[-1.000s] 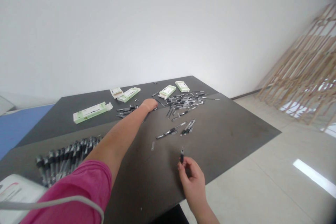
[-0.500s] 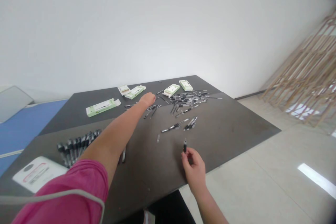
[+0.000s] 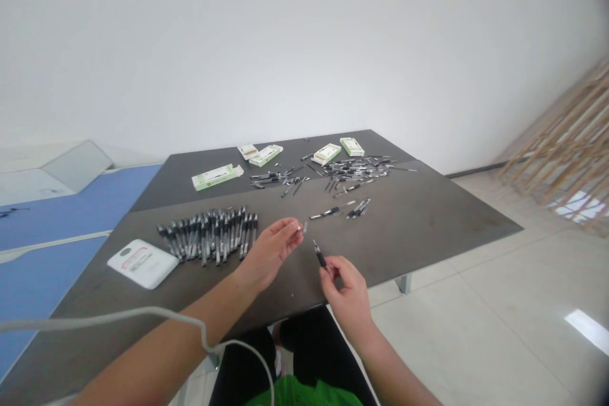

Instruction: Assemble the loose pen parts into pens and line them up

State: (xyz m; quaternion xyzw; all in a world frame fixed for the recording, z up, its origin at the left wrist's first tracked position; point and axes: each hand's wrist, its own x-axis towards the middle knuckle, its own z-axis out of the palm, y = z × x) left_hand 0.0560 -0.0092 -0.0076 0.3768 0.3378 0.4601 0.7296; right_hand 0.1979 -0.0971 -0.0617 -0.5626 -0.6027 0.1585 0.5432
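Note:
My right hand [image 3: 349,288] is closed on a pen [image 3: 319,255] with a black grip, its pointed tip tilted up and to the left. My left hand [image 3: 273,247] is a short way to the left, thumb and fingers pinched together. A tiny pale bit shows at those fingertips, too small to name. Just beyond them a small clear strip [image 3: 305,226] appears to lie on the table. Rows of black-gripped pens [image 3: 216,231] lie side by side left of my left hand. Farther off are loose pen parts [image 3: 359,207] and a larger heap of them [image 3: 356,169].
Green-and-white boxes [image 3: 216,176] lie along the back of the dark table [image 3: 428,216]. A white flat case or card [image 3: 143,263] rests at the left. A pale cable [image 3: 157,311] crosses in front of my left forearm. Wooden racks [image 3: 566,139] stand at the right.
My left hand has come back from the far pen parts to near the pen, fingers pinched. My right hand still holds the pen, now tilted leftward. The view has shifted slightly.

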